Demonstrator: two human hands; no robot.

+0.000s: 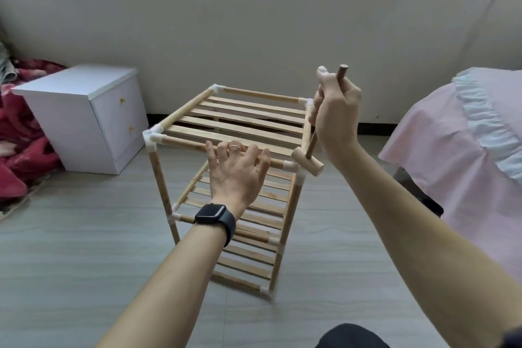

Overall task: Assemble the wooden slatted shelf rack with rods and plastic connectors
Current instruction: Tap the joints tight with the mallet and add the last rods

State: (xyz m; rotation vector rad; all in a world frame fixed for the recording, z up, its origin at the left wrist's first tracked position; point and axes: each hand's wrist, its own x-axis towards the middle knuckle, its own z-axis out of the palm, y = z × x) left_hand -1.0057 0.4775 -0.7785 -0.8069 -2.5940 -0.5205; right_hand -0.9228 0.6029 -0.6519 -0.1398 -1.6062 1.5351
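Observation:
A wooden slatted rack (240,127) stands on the floor with three slatted tiers, round rods and white plastic corner connectors. My left hand (236,171) rests on the top tier's front rod, fingers draped over it. My right hand (336,113) grips the dark handle of a small wooden mallet (307,165). The mallet's head hangs down and sits right at the top front right connector (293,168). The top front left connector (154,140) is in plain view.
A white two-drawer cabinet (84,116) stands to the left, with a red blanket (17,135) beyond it. A pink cover with a white frill (463,155) is at the right. Grey plank floor (84,263) surrounds the rack; a wall is behind.

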